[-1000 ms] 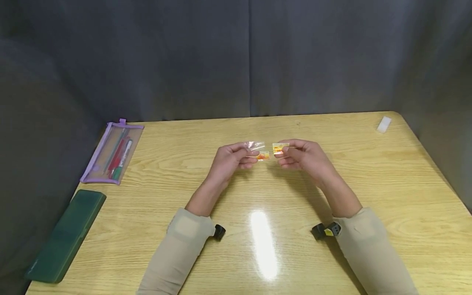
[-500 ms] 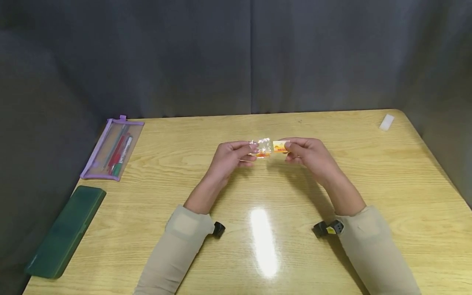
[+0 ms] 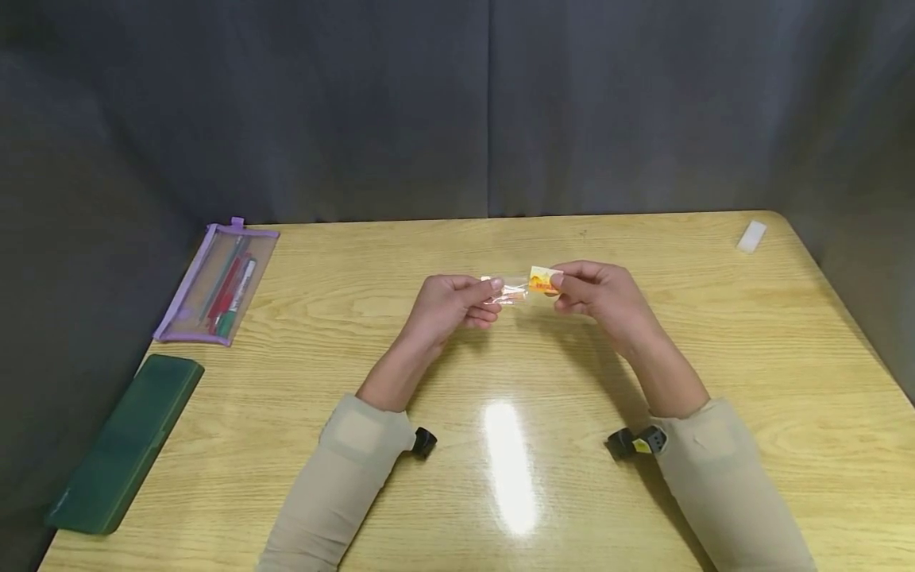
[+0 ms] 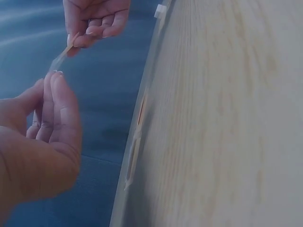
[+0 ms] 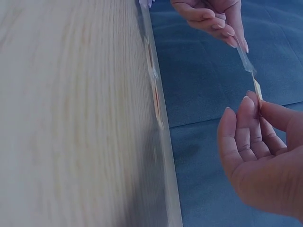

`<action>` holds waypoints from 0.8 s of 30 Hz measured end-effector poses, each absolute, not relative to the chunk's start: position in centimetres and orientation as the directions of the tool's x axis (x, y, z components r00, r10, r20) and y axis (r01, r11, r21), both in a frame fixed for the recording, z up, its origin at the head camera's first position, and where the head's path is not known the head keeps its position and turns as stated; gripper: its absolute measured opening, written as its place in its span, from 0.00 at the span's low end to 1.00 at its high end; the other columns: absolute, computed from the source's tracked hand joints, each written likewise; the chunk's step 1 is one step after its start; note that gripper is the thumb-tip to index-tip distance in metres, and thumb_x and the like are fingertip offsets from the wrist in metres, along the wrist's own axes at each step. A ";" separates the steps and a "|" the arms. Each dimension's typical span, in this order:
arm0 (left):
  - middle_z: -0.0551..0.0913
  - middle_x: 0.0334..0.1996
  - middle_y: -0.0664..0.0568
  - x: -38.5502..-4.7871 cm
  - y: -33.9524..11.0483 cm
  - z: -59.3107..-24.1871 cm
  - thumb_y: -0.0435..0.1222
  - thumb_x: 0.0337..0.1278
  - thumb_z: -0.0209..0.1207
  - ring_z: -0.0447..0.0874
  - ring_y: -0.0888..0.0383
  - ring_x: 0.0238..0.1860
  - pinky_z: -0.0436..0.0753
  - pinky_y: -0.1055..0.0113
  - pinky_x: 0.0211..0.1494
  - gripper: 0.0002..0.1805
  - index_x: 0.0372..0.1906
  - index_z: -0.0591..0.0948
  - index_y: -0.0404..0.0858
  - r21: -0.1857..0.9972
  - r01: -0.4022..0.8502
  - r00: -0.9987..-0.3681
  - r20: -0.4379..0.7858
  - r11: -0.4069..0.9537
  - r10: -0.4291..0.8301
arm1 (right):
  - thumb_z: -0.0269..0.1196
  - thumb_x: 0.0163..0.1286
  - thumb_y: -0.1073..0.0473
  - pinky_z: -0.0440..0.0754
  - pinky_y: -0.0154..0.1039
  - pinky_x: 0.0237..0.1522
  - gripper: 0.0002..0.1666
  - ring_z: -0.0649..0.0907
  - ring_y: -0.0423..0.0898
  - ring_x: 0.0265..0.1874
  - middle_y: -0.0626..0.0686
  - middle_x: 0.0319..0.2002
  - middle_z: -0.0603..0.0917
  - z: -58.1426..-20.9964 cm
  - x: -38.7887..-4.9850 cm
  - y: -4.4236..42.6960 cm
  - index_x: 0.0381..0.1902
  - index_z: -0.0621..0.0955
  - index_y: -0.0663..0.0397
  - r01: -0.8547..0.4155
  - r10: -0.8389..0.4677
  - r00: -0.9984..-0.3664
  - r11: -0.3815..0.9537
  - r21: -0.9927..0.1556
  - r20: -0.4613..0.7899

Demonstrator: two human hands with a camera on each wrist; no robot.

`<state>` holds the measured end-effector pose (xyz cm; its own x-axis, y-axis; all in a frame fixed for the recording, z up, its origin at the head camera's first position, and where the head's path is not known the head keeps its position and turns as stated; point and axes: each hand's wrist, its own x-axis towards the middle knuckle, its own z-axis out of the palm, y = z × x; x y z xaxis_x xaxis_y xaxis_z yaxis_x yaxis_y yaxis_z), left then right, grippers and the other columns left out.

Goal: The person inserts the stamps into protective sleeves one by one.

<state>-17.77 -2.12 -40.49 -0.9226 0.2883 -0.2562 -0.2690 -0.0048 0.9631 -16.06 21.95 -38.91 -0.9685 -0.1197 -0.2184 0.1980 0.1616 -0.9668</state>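
Note:
My left hand (image 3: 445, 308) pinches a small clear plastic wrapper (image 3: 513, 291) between thumb and fingers, with some orange showing at it. Across from it, my right hand (image 3: 608, 306) pinches a small yellow-and-orange printed card (image 3: 541, 280) by its right end. The card's left edge lies close to the wrapper's open-looking right end, both held above the table. Seen edge-on in the right wrist view, the card (image 5: 257, 89) is thin and meets the tip of the clear wrapper (image 5: 244, 59). Whether the card's edge is inside the wrapper I cannot tell.
On the wooden table (image 3: 286, 413), a purple-edged mesh pouch (image 3: 191, 338) with pens inside lies at the back left. A dark green pencil case (image 3: 129, 445) lies in front of it. At the back right corner is a small white block (image 3: 751, 237). Dark curtains surround the table.
The wrapper has turned and shifted slightly right in my left hand. My right hand has risen a little, and the card has tilted beside the wrapper's end.

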 end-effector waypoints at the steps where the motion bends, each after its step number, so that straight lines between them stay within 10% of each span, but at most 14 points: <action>1: 0.89 0.27 0.49 -17.8 -2.1 -40.5 0.40 0.64 0.68 0.90 0.60 0.26 0.92 0.57 0.43 0.17 0.43 0.87 0.27 0.962 -0.273 -0.922 -0.260 -0.005 0.286 | 0.62 0.76 0.53 0.88 0.32 0.44 0.23 0.84 0.36 0.30 0.39 0.35 0.86 -38.9 -16.1 21.9 0.57 0.79 0.67 0.198 -0.121 -0.968 0.160 -0.967 -0.218; 16: 0.88 0.44 0.37 -17.7 -1.7 -40.0 0.26 0.65 0.62 0.91 0.60 0.33 0.91 0.68 0.40 0.09 0.47 0.86 0.27 0.949 -0.306 -0.921 -0.275 -0.073 0.275 | 0.61 0.77 0.53 0.88 0.31 0.44 0.24 0.85 0.37 0.31 0.38 0.35 0.85 -38.7 -16.0 21.8 0.59 0.78 0.68 0.206 -0.122 -0.965 0.193 -0.959 -0.231; 24: 0.91 0.30 0.46 -17.8 -1.9 -40.2 0.36 0.63 0.68 0.91 0.59 0.29 0.91 0.66 0.38 0.14 0.44 0.87 0.27 0.965 -0.262 -0.937 -0.247 -0.027 0.248 | 0.62 0.76 0.52 0.88 0.32 0.44 0.24 0.85 0.36 0.31 0.39 0.36 0.85 -38.8 -16.0 21.9 0.59 0.79 0.66 0.202 -0.116 -0.966 0.203 -0.958 -0.229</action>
<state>-17.84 -1.89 -40.17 -0.9367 0.2478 -0.2474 -0.2620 -0.0271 0.9647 -16.03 21.88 -38.85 -0.9665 -0.1164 -0.2289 0.2024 0.2034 -0.9580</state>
